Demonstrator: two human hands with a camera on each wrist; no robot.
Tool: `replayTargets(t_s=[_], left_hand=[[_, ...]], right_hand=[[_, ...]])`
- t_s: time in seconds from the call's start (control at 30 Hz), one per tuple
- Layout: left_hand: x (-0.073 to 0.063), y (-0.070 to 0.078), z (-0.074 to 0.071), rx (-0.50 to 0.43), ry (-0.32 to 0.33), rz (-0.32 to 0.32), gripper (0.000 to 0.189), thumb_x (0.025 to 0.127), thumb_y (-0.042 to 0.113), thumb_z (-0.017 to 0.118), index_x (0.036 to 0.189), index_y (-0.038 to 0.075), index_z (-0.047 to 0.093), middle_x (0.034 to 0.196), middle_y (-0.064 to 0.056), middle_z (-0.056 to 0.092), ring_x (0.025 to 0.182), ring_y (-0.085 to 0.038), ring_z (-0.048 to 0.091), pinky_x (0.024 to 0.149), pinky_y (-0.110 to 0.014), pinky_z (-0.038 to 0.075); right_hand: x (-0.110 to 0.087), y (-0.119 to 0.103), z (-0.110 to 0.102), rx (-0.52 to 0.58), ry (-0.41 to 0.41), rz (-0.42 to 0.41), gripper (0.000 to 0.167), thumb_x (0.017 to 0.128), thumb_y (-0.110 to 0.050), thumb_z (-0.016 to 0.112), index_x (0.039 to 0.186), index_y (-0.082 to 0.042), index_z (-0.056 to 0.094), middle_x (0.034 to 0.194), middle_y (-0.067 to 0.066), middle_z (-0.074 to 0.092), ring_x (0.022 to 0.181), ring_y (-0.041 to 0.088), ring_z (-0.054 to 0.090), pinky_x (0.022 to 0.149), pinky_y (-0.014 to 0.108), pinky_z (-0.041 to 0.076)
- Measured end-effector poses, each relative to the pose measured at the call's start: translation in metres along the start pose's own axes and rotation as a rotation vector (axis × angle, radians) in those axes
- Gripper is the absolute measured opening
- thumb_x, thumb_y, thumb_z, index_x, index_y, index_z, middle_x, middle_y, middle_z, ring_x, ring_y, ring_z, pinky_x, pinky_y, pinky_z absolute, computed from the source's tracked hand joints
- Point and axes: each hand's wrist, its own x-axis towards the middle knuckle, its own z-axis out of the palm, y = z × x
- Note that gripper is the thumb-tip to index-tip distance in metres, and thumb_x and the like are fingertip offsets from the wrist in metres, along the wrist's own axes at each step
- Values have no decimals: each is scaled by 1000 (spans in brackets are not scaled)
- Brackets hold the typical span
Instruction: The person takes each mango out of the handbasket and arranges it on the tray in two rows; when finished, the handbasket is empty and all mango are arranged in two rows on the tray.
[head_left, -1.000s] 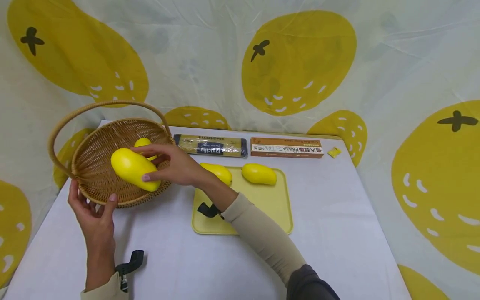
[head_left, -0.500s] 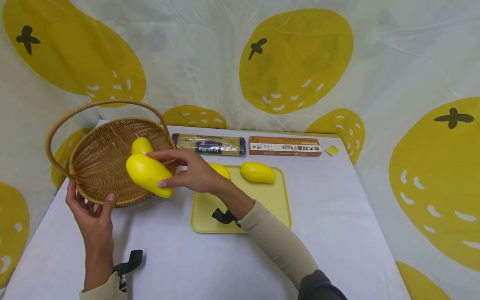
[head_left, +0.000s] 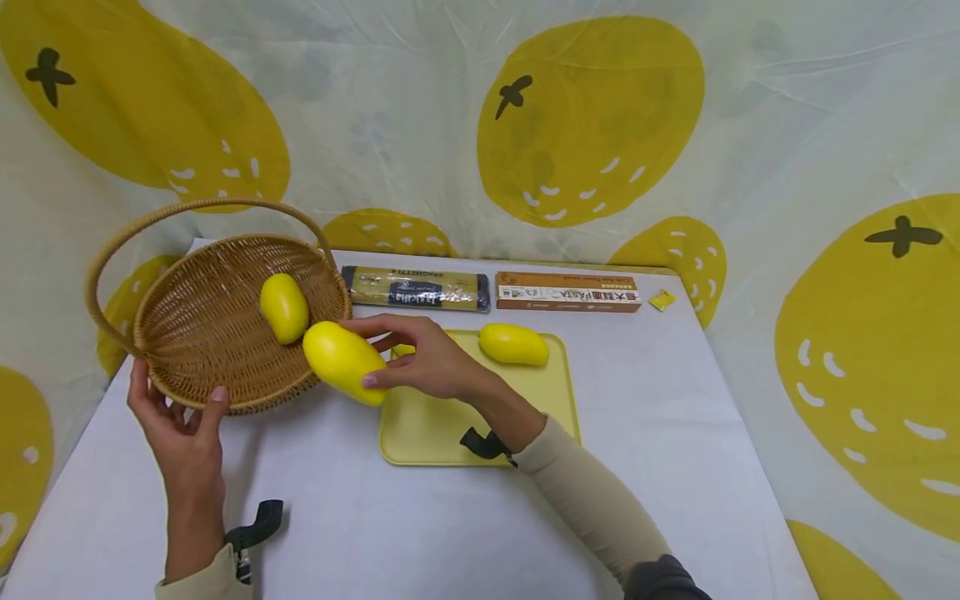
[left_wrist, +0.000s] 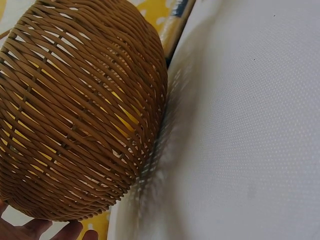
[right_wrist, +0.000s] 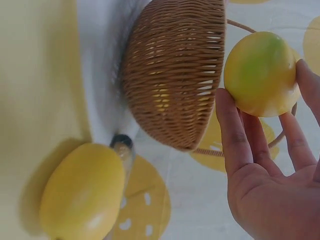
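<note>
My right hand point(head_left: 431, 358) grips a yellow mango point(head_left: 343, 362) by its near end, in the air between the basket and the tray. The right wrist view shows the fingertips spread round the mango point(right_wrist: 261, 74), which has a green patch. My left hand point(head_left: 180, 425) holds the near left rim of a wicker basket point(head_left: 202, 333), thumb over the edge, fingers beneath. The basket is tilted toward me, its hooped handle up. Inside lies another mango point(head_left: 285, 308). In the left wrist view, the woven underside of the basket point(left_wrist: 80, 110) fills the left half.
A yellow tray point(head_left: 480, 450) bears a mango point(head_left: 513, 344) at its back right; a second mango point(right_wrist: 82, 192) there is mostly hidden behind my right hand in the head view. Behind the tray lie a spaghetti packet point(head_left: 416, 288), a pasta box point(head_left: 567, 292) and a small yellow wrapper point(head_left: 662, 300).
My right hand has carried its mango rightward and slightly nearer, from over the basket to beside the tray's left edge. The mango in the basket is now uncovered. My left hand stays on the rim.
</note>
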Motion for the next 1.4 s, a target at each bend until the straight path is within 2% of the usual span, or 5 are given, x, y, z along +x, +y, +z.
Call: replayTargets(t_s=[0.2,0.53,0.77,1.0,1.4], left_hand=[[0,1,0,-2,1,1,92,95,-1,73,165,33,25,170,-2,29,155,-27,32,128,-32,32],[2,0,0,-8,4,9,91,95,1,75,165,32,25,169,-2,29,155,-27,33,128,-31,33],[2,0,0,-10,2,7,92,95,0,74,165,33,25,169,-2,28,155,-27,33,130,-34,31],[2,-1,0,-8,4,9,92,95,-2,73,165,32,25,170,-2,28,155,-27,33,128,-32,32],[2,-1,-1,-15,-2,18,91,95,-3,72,165,32,26,169,-3,29,153,-27,34,122,-27,37]], right_hand=[[-16,9,-10,12,17,47,62,90,-8,84,148,-21,64,150,-5,62,121,30,66,94,37,64],[-42,32,-23,-35,39,124,64,90,-12,86,148,-26,64,157,-10,57,122,27,66,99,41,61],[-55,46,-28,-82,49,193,62,89,-15,87,147,-28,65,149,-6,64,122,27,66,95,35,62],[-64,55,-28,-129,39,221,61,90,-15,86,147,-26,65,149,-4,64,122,28,65,96,36,62],[-67,65,-23,-347,28,223,64,89,-14,87,147,-26,64,150,-7,64,124,23,66,98,36,61]])
